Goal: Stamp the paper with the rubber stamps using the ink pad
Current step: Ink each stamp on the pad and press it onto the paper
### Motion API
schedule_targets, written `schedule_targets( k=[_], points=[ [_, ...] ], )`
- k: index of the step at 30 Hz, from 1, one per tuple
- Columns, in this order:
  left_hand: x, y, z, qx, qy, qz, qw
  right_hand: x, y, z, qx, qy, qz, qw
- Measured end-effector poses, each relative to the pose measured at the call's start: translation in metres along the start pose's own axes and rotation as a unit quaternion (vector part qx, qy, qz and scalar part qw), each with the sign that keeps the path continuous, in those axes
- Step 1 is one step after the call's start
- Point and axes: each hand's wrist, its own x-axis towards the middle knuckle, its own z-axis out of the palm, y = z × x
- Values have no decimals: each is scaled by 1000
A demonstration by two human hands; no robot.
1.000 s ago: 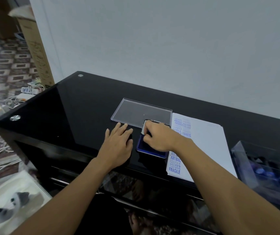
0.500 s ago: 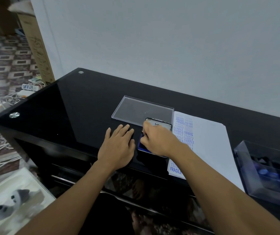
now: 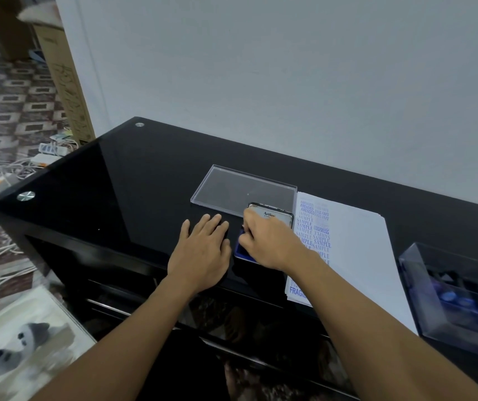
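- Now my left hand lies flat and empty on the black tabletop, unmoved over the last second.
- My right hand stays curled over the blue ink pad; whether its fingers hold a stamp, I cannot tell.
- The pad's lid stands open behind my knuckles, more exposed than before.
- The paper, just right of the pad, carries blue imprints; inking probably continues.

stamp under right hand hidden, stamp box cut off
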Motion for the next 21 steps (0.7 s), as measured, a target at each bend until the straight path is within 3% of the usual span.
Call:
schedule_targets(
  k=[13, 21],
  points=[
    [0, 1, 0, 0, 1, -3, 1000, 11, -2, 1, -1, -19, -10, 1000],
    [0, 2, -1, 0, 3, -3, 1000, 0, 5, 7, 58, 30, 5, 998]
  ],
)
